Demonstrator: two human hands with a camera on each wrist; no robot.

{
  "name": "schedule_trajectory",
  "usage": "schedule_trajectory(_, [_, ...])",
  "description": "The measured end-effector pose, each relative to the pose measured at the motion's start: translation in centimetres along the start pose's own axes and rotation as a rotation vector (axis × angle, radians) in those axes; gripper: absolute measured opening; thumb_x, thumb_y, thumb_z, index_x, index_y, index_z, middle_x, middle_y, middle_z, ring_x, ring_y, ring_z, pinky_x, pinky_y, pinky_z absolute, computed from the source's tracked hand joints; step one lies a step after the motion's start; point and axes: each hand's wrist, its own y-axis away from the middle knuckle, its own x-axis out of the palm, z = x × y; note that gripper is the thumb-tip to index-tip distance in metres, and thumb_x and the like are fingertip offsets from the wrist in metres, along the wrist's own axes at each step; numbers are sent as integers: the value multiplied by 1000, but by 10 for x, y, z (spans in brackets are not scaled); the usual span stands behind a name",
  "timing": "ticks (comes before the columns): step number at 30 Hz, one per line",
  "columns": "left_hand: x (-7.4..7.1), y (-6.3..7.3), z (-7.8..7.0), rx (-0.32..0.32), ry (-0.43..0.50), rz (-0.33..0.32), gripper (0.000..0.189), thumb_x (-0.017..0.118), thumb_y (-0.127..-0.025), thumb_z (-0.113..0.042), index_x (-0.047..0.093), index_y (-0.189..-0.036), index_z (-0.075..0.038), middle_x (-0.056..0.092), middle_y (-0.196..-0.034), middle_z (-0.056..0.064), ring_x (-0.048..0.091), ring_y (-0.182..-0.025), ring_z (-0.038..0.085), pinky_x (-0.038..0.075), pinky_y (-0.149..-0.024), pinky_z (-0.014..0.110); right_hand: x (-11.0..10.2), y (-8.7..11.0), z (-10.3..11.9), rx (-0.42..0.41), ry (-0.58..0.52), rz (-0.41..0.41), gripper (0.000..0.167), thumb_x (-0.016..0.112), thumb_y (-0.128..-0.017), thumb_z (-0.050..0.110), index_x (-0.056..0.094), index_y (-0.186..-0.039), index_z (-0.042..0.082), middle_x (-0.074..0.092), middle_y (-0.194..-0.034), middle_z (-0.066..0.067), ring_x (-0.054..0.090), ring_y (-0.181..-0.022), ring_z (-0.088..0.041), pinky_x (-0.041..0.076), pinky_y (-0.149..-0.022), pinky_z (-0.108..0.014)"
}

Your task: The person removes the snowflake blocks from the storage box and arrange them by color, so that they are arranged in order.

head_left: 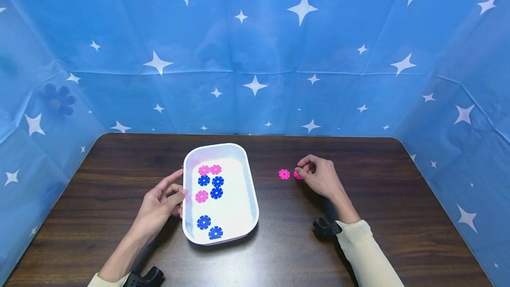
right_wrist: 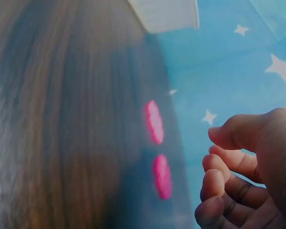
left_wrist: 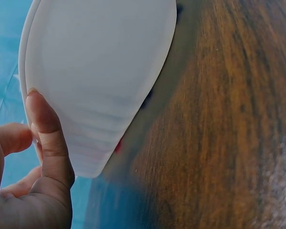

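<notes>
My left hand [head_left: 157, 203] grips the left rim of a white tray [head_left: 251, 189], with the thumb at the rim and the fingers along the outer side. Inside the tray lie three pink notched discs [head_left: 201, 196] and several blue notched discs [head_left: 203, 222]. To the right of it, two bright pink notched discs [right_wrist: 154, 122] lie side by side on the table. My right hand [head_left: 320, 176] is over the right-hand pink disc [head_left: 297, 175] and partly covers it in the head view. In the right wrist view its fingers are loosely bent, apart from both discs, and hold nothing.
The dark wood-grain table [head_left: 318, 256] ends at a back edge in front of a blue curtain [head_left: 255, 48] with white stars. A black wrist strap [head_left: 326, 227] sits on the right forearm, another black strap [head_left: 147, 278] on the left.
</notes>
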Motion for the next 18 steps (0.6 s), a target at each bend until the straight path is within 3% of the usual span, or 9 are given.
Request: schedule_trajectory(18, [0,-1,-1,-38,-11,-16,64,67,-100,-19,38,-158,-21,62,-109,8,65,-73,14,62,-69,28,1,9,46,-141,-75,107,22,75,-91,13,69,-111,5,67,-91,-2,60,-78,-15,51,-69,-25])
